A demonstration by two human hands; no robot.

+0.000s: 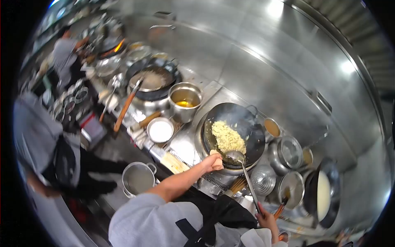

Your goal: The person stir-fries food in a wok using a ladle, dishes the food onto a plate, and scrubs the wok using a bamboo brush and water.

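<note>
A stainless steel wall (247, 74) curved behind the kitchen range, bright with reflected light, and the steel counter (183, 144) before it was crowded with pans. In the middle stood the black wok (255, 133), where pale yellow, crumbly food (226, 136) lay in a heap toward the left side under a faint haze. My left hand (214, 161) was clenched on a pale cloth (218, 164) at the wok's near left rim. My right hand (268, 221), at the near right, grasped the handle of a long ladle (235, 156), whose bowl sat inside the wok at the food's near edge. A bristle brush (238, 184) lay near, between my hands. To the left stood a deep pot (183, 111) of yellow liquid, with a second wok (176, 78) beyond it; strainers (291, 151) stood to the right. At the left was a co-worker (35, 123) in a grey shirt and dark apron.
</note>
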